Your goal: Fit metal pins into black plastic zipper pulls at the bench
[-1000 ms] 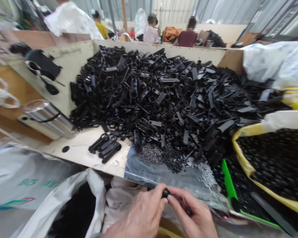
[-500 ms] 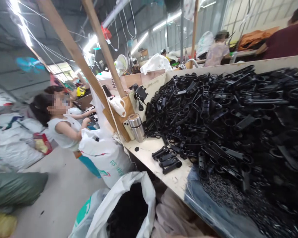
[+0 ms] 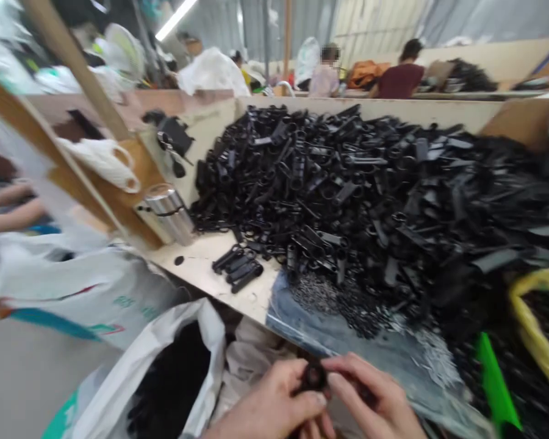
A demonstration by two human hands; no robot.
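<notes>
At the bottom edge, just in front of the table, my left hand (image 3: 274, 405) and my right hand (image 3: 375, 399) meet. Together they pinch a small black plastic part (image 3: 314, 377) between thumbs and fingertips. Beyond them a big heap of black plastic lever-shaped parts (image 3: 348, 189) covers the table. A few of the same parts (image 3: 238, 265) lie apart on the pale tabletop (image 3: 201, 265). A patch of tiny dark and metal pieces (image 3: 338, 299) sits on a grey sheet right above my hands.
An open white sack (image 3: 165, 372) of black parts stands below the table at left. A steel flask (image 3: 167, 213) lies at the table's left corner. A yellow-rimmed bag (image 3: 537, 317) and green scoop (image 3: 494, 381) are at right. Other people work at the far benches.
The camera swung left toward the aisle and a seated person, then back to the table. My hands left the picture and are in it again, still pinching the small part.
</notes>
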